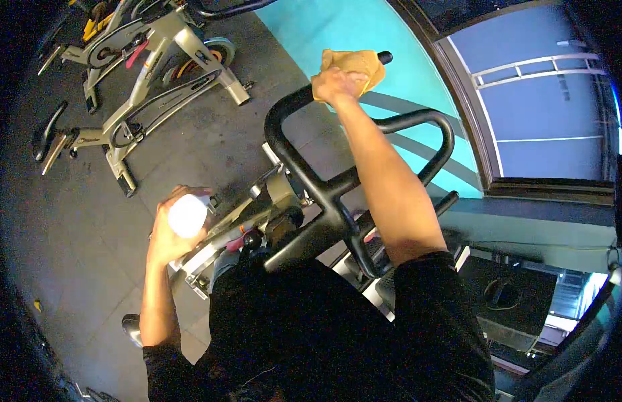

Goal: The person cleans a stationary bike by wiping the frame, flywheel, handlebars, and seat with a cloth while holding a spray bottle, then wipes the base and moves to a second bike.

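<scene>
My right hand (339, 86) presses a yellow cloth (364, 67) around the far end of the black handlebar (276, 127) of an exercise bike. One dark tip of the bar pokes out past the cloth. Lower on the left, my left hand (165, 231) is wrapped around a white bottle (188, 216), seen from above and washed out by glare; its top details cannot be made out. The bottle is held beside the bike's frame (220, 244), apart from the handlebar.
More exercise bikes (150, 80) stand on the dark tiled floor (56, 228) at the upper left. A turquoise wall (324, 30) with a framed window (539, 100) lies beyond the handlebar. At the lower right is a black boxy object (512, 295). My shoe (131, 328) shows at the lower left.
</scene>
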### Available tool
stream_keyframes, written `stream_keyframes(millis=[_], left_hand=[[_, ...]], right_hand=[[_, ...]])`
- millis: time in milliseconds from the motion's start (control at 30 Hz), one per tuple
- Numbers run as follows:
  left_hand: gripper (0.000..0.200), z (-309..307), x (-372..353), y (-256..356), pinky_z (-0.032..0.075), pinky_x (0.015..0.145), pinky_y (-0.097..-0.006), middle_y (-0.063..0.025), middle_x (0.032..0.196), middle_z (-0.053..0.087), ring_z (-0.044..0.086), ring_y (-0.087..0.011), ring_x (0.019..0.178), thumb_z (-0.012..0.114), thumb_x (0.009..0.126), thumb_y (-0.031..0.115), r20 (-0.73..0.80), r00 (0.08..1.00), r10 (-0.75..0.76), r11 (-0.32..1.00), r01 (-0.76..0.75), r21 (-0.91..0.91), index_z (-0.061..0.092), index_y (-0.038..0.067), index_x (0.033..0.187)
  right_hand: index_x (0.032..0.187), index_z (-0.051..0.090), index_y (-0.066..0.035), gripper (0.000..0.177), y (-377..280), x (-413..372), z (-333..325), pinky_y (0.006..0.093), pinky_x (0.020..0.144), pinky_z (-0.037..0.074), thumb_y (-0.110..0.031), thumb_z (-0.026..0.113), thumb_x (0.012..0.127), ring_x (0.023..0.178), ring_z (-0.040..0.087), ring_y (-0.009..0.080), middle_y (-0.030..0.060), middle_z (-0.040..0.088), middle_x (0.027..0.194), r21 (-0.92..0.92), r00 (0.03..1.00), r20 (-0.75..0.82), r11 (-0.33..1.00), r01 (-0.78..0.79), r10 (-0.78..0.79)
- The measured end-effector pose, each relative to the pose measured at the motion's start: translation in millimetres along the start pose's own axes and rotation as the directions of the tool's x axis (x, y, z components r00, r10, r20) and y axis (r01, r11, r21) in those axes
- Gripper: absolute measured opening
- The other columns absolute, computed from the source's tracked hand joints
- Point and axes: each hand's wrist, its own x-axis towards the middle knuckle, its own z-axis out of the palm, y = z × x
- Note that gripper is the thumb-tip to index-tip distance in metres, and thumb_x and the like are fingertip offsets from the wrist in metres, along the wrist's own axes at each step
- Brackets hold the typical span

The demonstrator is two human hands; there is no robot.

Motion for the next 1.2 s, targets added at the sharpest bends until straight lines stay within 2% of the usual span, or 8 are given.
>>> stream_keyframes(millis=[133,233,367,633,900,967,1100,1200], left_hand=[[0.043,-6,6,3,0.049,0.077,-0.0353,-0.0140,0.093,0.065,0.062,-0.0266,0.082,0.066,0.060,0.008,0.005,1.000,0.030,0.999,-0.031,0.020,0.066,0.001,0.103],[0.043,-6,8,-3,0.049,0.079,-0.0357,-0.0141,0.094,0.065,0.062,-0.0272,0.084,0.066,0.060,0.008,0.011,0.999,0.042,0.997,-0.043,0.058,0.066,0.002,0.103],[0.043,-3,9,-1,0.049,0.082,-0.0362,-0.0145,0.096,0.066,0.063,-0.0281,0.087,0.066,0.060,0.007,-0.013,0.993,0.114,0.992,-0.113,0.057,0.065,0.001,0.103],[0.039,0,-4,-8,0.049,0.083,-0.0371,-0.0154,0.100,0.067,0.063,-0.0301,0.090,0.065,0.062,0.006,-0.038,0.994,0.105,0.994,-0.105,0.008,0.064,-0.001,0.100],[0.046,-11,-17,-22,0.047,0.085,-0.0378,-0.0155,0.097,0.066,0.060,-0.0308,0.090,0.065,0.055,0.006,-0.075,0.995,0.063,0.998,-0.062,0.022,0.065,0.000,0.101],[0.049,-15,-21,-24,0.047,0.086,-0.0379,-0.0153,0.096,0.066,0.059,-0.0305,0.090,0.065,0.053,0.007,-0.104,0.988,0.117,0.992,-0.112,0.055,0.065,0.001,0.101],[0.054,-21,-24,-18,0.046,0.085,-0.0373,-0.0138,0.090,0.063,0.056,-0.0298,0.086,0.066,0.050,0.007,-0.179,0.971,0.156,0.987,-0.162,-0.020,0.065,0.002,0.103],[0.054,-19,-22,-19,0.045,0.082,-0.0364,-0.0134,0.089,0.062,0.056,-0.0293,0.085,0.066,0.050,0.007,-0.199,0.959,0.202,0.978,-0.207,-0.005,0.065,0.002,0.104]], right_hand=[[0.101,0.070,0.000,0.046,0,-38,-12,0.0553,0.107,0.028,-0.034,0.041,0.087,0.109,0.056,0.0470,0.0233,0.065,0.110,-0.064,0.924,0.047,0.922,0.383,-0.381],[0.098,0.071,-0.004,0.039,-32,-49,29,0.0679,0.106,0.020,-0.030,0.053,0.077,0.123,0.047,0.0460,0.0282,0.059,0.119,0.255,0.950,-0.170,0.919,0.300,-0.263],[0.102,0.069,0.000,0.047,-65,-80,-10,0.0560,0.108,0.026,-0.039,0.046,0.089,0.118,0.051,0.0449,0.0257,0.064,0.112,0.293,0.963,-0.012,0.920,0.262,-0.271],[0.108,0.065,0.002,0.048,-48,-172,-31,0.0647,0.108,0.023,-0.037,0.054,0.083,0.142,0.011,0.0457,0.0186,0.051,0.135,0.182,0.780,0.199,0.805,0.565,-0.593],[0.100,0.069,0.002,0.036,62,-236,-85,0.0459,0.104,0.041,-0.016,0.061,0.070,0.126,0.048,0.0346,0.0143,0.066,0.110,0.345,0.513,0.050,0.497,0.796,-0.857],[0.105,0.066,0.003,0.041,105,-246,-123,0.0407,0.094,0.049,-0.012,0.062,0.068,0.104,0.062,0.0277,0.0147,0.068,0.096,0.724,0.832,0.459,0.674,-0.148,-0.311],[0.131,0.045,0.007,0.053,126,-223,-158,0.0443,0.099,0.045,-0.024,0.060,0.092,0.113,0.058,0.0304,0.0201,0.055,0.126,0.996,0.987,-0.036,0.087,0.023,0.154],[0.132,0.050,0.000,0.057,106,-167,-128,0.0376,0.100,0.043,-0.044,0.051,0.096,0.116,0.055,0.0236,0.0169,0.056,0.126,0.938,0.988,0.128,0.312,-0.150,0.090]])
